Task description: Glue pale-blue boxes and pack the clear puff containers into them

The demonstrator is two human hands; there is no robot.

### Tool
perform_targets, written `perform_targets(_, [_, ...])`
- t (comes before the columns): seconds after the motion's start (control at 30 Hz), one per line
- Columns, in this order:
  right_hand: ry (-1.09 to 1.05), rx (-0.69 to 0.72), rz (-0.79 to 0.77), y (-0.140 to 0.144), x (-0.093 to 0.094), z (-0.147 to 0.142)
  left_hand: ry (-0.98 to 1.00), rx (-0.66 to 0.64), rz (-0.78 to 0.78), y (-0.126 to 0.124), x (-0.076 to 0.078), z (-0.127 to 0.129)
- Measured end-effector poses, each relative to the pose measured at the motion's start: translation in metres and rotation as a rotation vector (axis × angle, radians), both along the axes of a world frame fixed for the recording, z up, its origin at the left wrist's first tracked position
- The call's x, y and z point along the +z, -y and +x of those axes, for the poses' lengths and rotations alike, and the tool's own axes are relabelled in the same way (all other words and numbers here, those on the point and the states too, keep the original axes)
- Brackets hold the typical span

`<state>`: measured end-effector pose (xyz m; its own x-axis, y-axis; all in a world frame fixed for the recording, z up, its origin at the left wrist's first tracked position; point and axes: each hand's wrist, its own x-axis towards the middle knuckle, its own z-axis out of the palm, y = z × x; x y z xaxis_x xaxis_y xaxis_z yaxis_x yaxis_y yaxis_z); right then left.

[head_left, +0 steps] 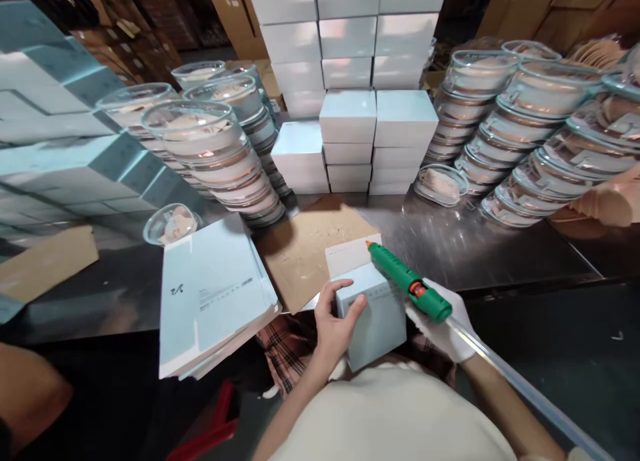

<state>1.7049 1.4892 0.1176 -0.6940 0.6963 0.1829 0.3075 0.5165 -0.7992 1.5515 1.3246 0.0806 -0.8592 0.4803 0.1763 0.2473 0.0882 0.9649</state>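
A light blue box with its white flap raised at the far end stands in front of my body. My bare left hand grips the box's left side, thumb on the near face and fingers over the top. In a white glove, my right hand is closed around a green glue gun, whose orange nozzle tip lies over the flap. A long clear glue stick sticks out of the gun's back end. Brown cardboard lies on the table just beyond the box.
Flat blue box blanks are piled on the left. Finished-looking boxes stand stacked at the back. Tall stacks of clear plastic containers rise on both sides, and one single container sits on the dark metal table.
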Motion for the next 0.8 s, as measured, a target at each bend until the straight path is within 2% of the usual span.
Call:
perform_targets(0.1, [-0.001, -0.146, -0.236, -0.015, -0.007, 0.01, 0.073, 0.022, 0.027, 0.008, -0.001, -0.005])
perform_targets(0.17, [-0.028, -0.22, -0.457, -0.023, -0.008, 0.005, 0.103, 0.036, 0.037, 0.012, 0.0, -0.008])
perform_targets(0.27, [-0.113, -0.234, -0.811, -0.034, -0.009, -0.025, 0.157, 0.043, 0.046, 0.014, 0.005, -0.009])
perform_targets(0.37, [-0.118, -0.183, -0.987, -0.045, -0.019, -0.065, 0.19, 0.043, 0.061, 0.015, 0.009, -0.009])
perform_targets(0.43, [-0.051, -0.158, -1.008, -0.054, -0.027, -0.082, 0.171, 0.058, 0.071, 0.016, 0.011, -0.009])
perform_targets(0.53, [0.075, -0.146, -0.955, -0.07, -0.031, -0.084, 0.123, 0.101, 0.098, 0.02, 0.013, -0.013])
perform_targets(0.6, [0.134, -0.181, -0.867, -0.076, -0.025, -0.075, 0.116, 0.11, 0.115, 0.021, 0.015, -0.016])
perform_targets(0.67, [0.107, -0.211, -0.703, -0.075, -0.014, -0.068, 0.134, 0.085, 0.124, 0.021, 0.017, -0.017])
perform_targets(0.73, [0.011, -0.104, -0.598, -0.066, -0.003, -0.069, 0.161, 0.035, 0.129, 0.019, 0.019, -0.017])
perform_targets(0.8, [-0.068, 0.125, -0.67, -0.053, 0.003, -0.076, 0.171, -0.012, 0.134, 0.015, 0.019, -0.015])
